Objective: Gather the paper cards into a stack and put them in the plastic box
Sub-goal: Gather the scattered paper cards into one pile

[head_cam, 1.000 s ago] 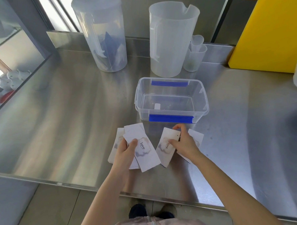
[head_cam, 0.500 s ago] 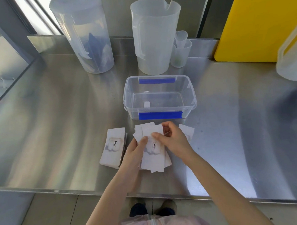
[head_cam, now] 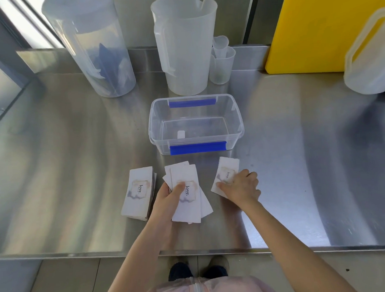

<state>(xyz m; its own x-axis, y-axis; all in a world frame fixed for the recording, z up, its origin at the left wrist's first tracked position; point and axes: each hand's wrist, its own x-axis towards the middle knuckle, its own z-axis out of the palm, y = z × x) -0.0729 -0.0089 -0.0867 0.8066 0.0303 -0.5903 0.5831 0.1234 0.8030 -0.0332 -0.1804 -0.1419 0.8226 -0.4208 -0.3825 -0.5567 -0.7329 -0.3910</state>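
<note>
White "love." paper cards lie on the steel table in front of a clear plastic box (head_cam: 197, 143) with blue clips, which holds only a small white tag. My left hand (head_cam: 167, 198) grips a fanned bunch of cards (head_cam: 189, 203), thumb on the top card. To the left, a neat pile of cards (head_cam: 139, 193) rests on the table. My right hand (head_cam: 242, 186) lies on a single card (head_cam: 227, 173) at the right, fingers curled over its near end.
Behind the box stand a lidded clear pitcher (head_cam: 94, 50), an open jug (head_cam: 185, 44) and small measuring cups (head_cam: 221, 60). A yellow board (head_cam: 318, 27) leans at the back right beside a plastic container (head_cam: 368, 56). The table's front edge (head_cam: 191, 251) runs just below my forearms.
My right hand left the bunch in my left hand and moved right onto the lone card. The left hand keeps the fanned bunch. The camera view shifted slightly.
</note>
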